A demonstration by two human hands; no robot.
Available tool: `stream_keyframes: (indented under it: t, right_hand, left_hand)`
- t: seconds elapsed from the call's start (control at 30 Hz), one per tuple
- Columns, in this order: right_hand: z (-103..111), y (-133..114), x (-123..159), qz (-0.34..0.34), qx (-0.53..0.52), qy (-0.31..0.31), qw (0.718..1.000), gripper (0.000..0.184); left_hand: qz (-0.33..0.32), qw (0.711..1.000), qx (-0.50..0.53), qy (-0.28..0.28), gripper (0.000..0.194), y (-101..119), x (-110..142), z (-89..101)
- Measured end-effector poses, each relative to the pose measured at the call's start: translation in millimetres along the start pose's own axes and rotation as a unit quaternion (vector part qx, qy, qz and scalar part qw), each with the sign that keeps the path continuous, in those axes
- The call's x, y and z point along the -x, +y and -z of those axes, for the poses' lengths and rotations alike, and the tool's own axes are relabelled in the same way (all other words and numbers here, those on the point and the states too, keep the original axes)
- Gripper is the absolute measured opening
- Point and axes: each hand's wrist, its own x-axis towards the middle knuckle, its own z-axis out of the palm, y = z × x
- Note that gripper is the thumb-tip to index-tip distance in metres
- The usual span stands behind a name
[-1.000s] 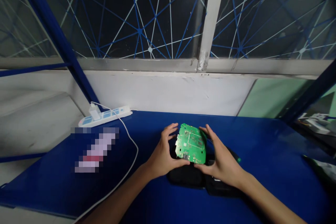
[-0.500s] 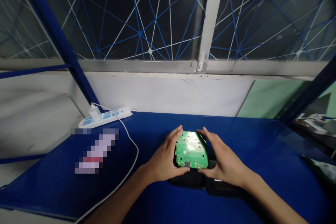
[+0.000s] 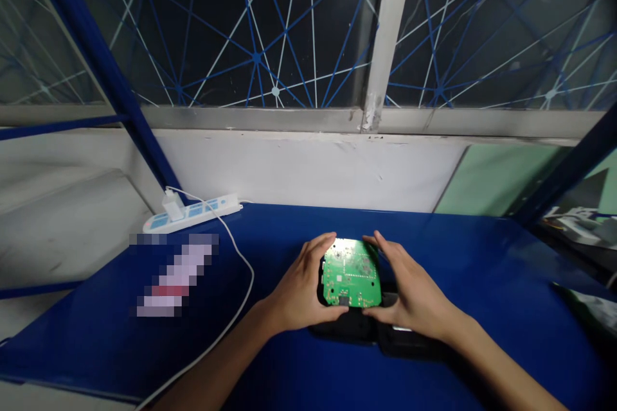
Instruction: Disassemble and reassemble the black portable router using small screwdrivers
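Observation:
A green circuit board point(image 3: 351, 272) lies nearly flat on top of a black casing point(image 3: 348, 327) on the blue table point(image 3: 482, 282). My left hand point(image 3: 299, 289) grips the board's left edge, thumb at its near corner and fingers curled over the far side. On the board's right edge my right hand point(image 3: 409, 295) holds in the same way. A second black part point(image 3: 405, 341) lies under my right wrist, partly hidden.
A white power strip point(image 3: 193, 213) with a plugged-in charger sits at the table's back left, its white cable point(image 3: 243, 295) running towards me along the left. A blurred-out object point(image 3: 173, 275) lies left of the cable. A white wall and netted window stand behind.
The board was tilted up facing me a second ago; both hands have lowered it flat onto the black casing.

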Motion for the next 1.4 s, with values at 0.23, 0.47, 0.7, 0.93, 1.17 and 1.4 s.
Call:
stream_keyframes:
  t: [0.23,0.47,0.7,0.93,1.17,1.4]
  right_hand:
    - [-2.6,1.1,2.2,-0.002,-0.001,-0.003,1.0,0.121]
    - [-2.5,-0.3,0.4,-0.006,-0.003,-0.002,1.0,0.12]
    - [-1.5,-1.8,1.8,0.004,-0.004,-0.003,1.0,0.12]
    - [-3.5,0.6,1.9,0.011,0.008,-0.002,1.0,0.119]
    - [-7.5,-0.5,1.3,0.044,0.056,-0.01,0.997,0.117]
    - [-11.1,-7.2,1.3,0.067,0.08,-0.001,0.995,0.114]
  left_hand:
    - [-0.004,1.0,-0.014,-0.005,0.12,-0.7,1.2,0.6]
    - [-0.005,1.0,-0.012,-0.007,0.118,-1.9,0.4,-0.1]
    - [-0.008,1.0,-0.014,-0.006,0.117,-1.4,1.2,0.0]
    - [-0.02,0.999,-0.032,-0.003,0.116,0.8,-1.2,1.7]
    - [-0.052,0.991,-0.117,-0.039,0.112,4.9,-1.4,0.6]
    - [-0.082,0.982,-0.158,-0.066,0.113,11.7,-4.8,3.7]
